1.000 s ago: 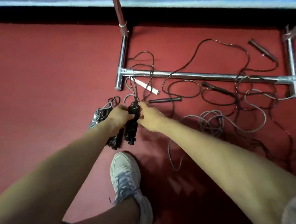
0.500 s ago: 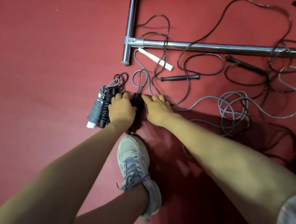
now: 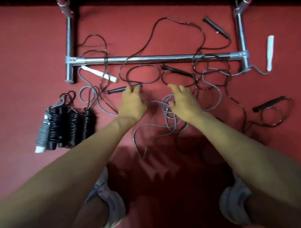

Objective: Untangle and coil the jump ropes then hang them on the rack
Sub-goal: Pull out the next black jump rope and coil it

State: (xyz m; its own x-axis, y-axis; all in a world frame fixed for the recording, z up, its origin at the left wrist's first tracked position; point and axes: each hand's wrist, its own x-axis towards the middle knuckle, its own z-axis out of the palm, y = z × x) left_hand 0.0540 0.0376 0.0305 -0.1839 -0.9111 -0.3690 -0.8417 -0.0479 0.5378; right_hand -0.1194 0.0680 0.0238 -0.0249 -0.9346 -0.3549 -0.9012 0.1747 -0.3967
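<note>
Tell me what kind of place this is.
Probably a gym or sports hall: red sports-type flooring, jump ropes strewn across it, coiled bundles beside them, and a chrome rack standing there.

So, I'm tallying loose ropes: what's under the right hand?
Grey rope loops show beside and beneath the right hand; whatever lies directly under the palm is covered.

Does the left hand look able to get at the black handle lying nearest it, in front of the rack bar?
Probably yes: the left hand has its fingertips at the handle, which lies uncovered on the floor, with nothing between them.
</note>
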